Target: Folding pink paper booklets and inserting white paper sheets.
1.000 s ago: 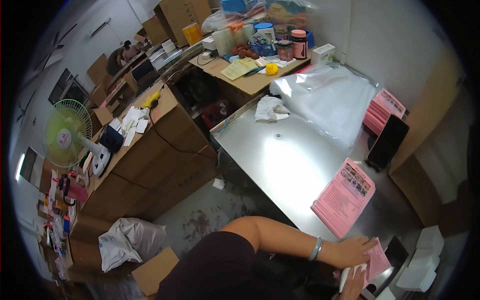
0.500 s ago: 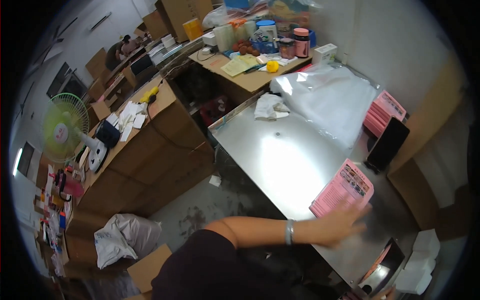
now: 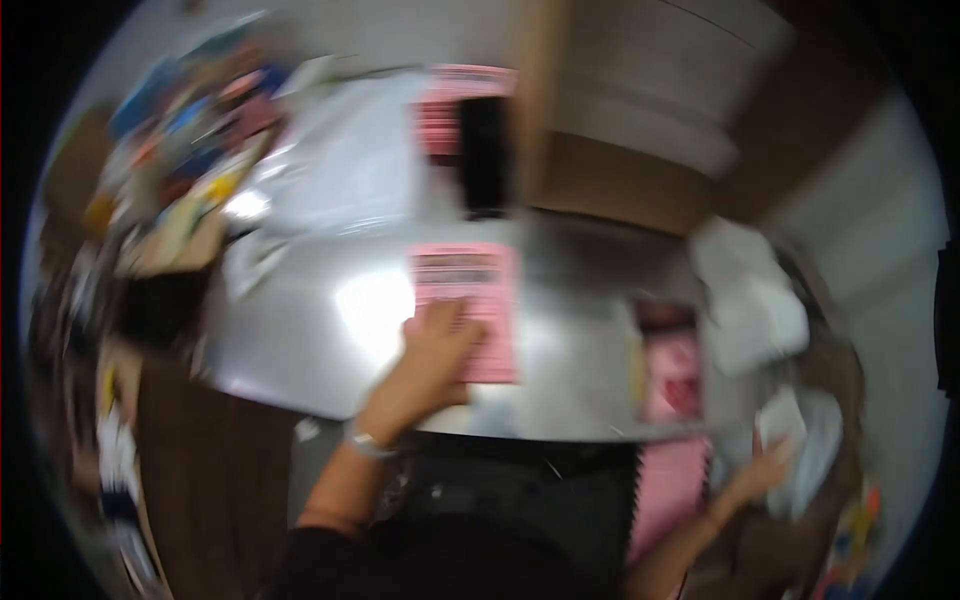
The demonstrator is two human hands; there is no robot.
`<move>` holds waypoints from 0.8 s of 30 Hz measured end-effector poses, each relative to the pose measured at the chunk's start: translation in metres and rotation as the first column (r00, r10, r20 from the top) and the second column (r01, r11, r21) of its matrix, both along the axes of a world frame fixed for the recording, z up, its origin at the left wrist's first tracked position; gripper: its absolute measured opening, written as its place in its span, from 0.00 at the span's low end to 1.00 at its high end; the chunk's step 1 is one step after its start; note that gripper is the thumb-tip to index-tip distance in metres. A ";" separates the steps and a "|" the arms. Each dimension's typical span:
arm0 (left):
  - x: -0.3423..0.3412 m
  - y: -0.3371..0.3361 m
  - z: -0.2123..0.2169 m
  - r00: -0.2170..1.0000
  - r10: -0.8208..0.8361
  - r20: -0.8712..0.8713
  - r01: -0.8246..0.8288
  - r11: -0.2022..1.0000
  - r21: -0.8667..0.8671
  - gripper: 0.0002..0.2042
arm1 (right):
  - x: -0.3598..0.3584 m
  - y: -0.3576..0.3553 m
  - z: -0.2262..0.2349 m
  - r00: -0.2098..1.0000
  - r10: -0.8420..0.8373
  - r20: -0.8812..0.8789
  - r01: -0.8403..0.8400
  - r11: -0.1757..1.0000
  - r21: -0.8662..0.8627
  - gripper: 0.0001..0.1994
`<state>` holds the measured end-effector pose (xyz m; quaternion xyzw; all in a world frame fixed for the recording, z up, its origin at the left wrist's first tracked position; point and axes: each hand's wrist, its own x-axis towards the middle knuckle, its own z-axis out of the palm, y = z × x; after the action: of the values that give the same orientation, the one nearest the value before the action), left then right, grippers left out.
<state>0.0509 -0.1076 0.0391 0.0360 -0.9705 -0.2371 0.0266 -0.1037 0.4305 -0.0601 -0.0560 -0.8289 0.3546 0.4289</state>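
A shiny metal table (image 3: 300, 340) is filling the blurred view. The left hand (image 3: 440, 350) is lying flat, fingers spread, on the near edge of a pink stack of sheets (image 3: 468, 300); pressing evenly should be keeping it square. The right hand (image 3: 765, 470) is reaching low beside the table, open, holding nothing I can see.

Desk (image 3: 300, 340): bare metal, smooth, glossy, strong glare patch; pink stack (image 3: 467, 300) under left hand (image 3: 440, 350): paper-like, matt, flat sheets; black slab (image 3: 483, 155) behind: dark, dull finish, material unclear through blur; white bags (image 3: 750, 290) at right: thin plastic, crinkled, faint sheen; cardboard box (image 3: 620, 180): brown, matt.
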 end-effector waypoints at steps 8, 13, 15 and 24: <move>-0.002 0.014 -0.003 0.996 0.067 0.052 -0.059 0.990 -0.130 0.30 | -0.045 -0.160 0.125 0.983 0.175 0.057 -0.182 0.877 0.446 0.19; 0.002 0.025 -0.018 0.992 0.123 -0.003 -0.121 0.972 -0.201 0.29 | -0.063 -0.169 0.142 0.979 0.202 0.016 -0.183 0.848 0.498 0.19; -0.001 0.007 -0.009 0.992 0.126 -0.005 -0.125 0.983 -0.133 0.27 | -0.064 -0.171 0.145 0.981 0.194 0.013 -0.176 0.855 0.488 0.19; -0.015 -0.007 -0.013 0.956 0.291 -0.049 -0.293 0.955 -0.054 0.22 | -0.099 -0.193 0.135 0.994 -0.030 0.106 -0.056 0.695 0.717 0.20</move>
<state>0.0362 -0.1144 0.0258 0.1733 -0.9605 -0.2017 0.0820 -0.2025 0.2377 0.0751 0.1023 -0.9242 0.0022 0.3681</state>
